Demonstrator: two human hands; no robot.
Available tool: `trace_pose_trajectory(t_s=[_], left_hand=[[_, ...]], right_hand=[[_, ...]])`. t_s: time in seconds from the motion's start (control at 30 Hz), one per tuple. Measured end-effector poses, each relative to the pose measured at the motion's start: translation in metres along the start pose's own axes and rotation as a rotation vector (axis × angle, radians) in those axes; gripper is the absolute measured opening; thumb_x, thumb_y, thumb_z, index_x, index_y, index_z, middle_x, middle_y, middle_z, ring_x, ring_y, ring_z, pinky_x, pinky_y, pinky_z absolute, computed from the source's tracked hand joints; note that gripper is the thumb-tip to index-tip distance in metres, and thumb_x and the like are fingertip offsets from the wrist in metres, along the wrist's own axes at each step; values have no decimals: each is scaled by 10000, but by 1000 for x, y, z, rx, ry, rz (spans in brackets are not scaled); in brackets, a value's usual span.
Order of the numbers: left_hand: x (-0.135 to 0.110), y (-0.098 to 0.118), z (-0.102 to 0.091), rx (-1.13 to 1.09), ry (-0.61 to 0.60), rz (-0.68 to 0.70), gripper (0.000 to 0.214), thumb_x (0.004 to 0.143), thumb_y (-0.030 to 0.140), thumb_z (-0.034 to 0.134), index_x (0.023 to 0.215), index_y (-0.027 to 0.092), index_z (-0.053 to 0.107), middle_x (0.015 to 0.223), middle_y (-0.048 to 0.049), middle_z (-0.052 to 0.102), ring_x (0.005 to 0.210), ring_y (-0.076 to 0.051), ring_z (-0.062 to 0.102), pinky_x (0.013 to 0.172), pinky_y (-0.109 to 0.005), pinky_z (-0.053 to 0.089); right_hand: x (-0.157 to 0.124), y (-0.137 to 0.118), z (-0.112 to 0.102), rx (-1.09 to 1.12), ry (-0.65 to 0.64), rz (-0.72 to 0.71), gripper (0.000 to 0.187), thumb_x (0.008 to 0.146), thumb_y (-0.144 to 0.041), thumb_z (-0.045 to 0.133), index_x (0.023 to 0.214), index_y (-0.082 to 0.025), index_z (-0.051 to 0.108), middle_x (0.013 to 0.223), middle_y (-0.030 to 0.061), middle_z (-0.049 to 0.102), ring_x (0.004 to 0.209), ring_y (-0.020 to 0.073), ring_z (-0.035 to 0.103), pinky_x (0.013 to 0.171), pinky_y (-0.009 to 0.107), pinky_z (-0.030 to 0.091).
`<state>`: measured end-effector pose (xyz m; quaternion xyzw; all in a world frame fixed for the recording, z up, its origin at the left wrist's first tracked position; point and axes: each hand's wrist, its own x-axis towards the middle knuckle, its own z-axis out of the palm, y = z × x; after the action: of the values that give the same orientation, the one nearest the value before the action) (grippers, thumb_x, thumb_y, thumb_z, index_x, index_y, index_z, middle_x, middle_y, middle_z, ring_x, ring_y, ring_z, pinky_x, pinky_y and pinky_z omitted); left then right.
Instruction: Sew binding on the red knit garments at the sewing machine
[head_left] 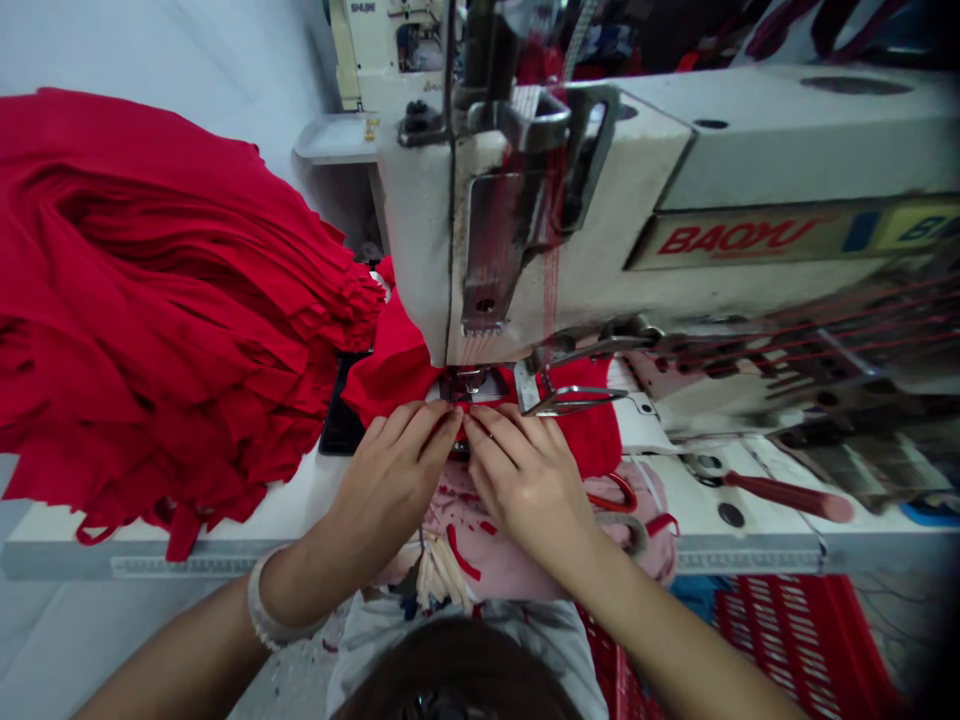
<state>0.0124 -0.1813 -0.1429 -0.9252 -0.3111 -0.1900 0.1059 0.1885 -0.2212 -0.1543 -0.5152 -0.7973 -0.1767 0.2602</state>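
A piece of red fabric (394,365) lies under the needle area of a white BAOYU sewing machine (675,200). My left hand (394,480) and my right hand (525,475) rest side by side on the cloth just in front of the presser foot (471,383). The fingers of both hands lie flat and close together, pressing the fabric down, with the fingertips meeting at the foot. A pale bracelet sits on my left wrist.
A big heap of red fabric pieces (150,310) fills the table's left side. A red-handled tool (787,495) and scissors (622,500) lie to the right. A red plastic crate (787,640) stands below right. Another sewing machine (382,50) is behind.
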Motion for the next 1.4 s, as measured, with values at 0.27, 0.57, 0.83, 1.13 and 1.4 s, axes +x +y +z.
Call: trace_pose_trajectory(t_s=[0.27,0.57,0.83,1.13,1.4], left_hand=[[3,-1,-1,-12,-13,-6,321,957,88,385,1222,54,563,1229,-172,611,1104,-262,564,877,-383,526],[3,-9,5,-70,38,-8,317,946,88,431,1225,104,580,1214,-148,636,1094,-236,614,915,-380,553],[9,-8,7,-148,54,-114,217,945,64,405,1082,119,565,1097,-122,631,1023,-208,611,888,-343,549],[-18,-62,-3,-980,-189,-973,427,805,566,646,817,154,532,609,37,506,509,-73,455,449,-170,359],[-47,-74,-28,-1497,357,-1263,348,607,296,892,850,167,677,731,26,703,595,-86,623,495,-148,478]], right_hand=[[7,4,7,64,-39,66,287,957,-154,468,1117,-105,701,1131,126,704,994,240,625,796,370,525],[7,6,9,249,-47,124,305,950,-122,461,1170,-76,667,1091,150,691,1060,234,630,896,380,567],[2,-2,10,118,20,-64,275,918,-50,473,1113,-12,662,1101,197,687,1120,272,619,910,391,578],[-39,38,-19,13,162,505,338,890,-439,631,1089,-165,617,1097,159,615,1066,315,560,910,521,457],[-66,46,-46,860,138,1060,297,775,-442,752,757,-192,592,601,-26,558,503,102,487,465,226,385]])
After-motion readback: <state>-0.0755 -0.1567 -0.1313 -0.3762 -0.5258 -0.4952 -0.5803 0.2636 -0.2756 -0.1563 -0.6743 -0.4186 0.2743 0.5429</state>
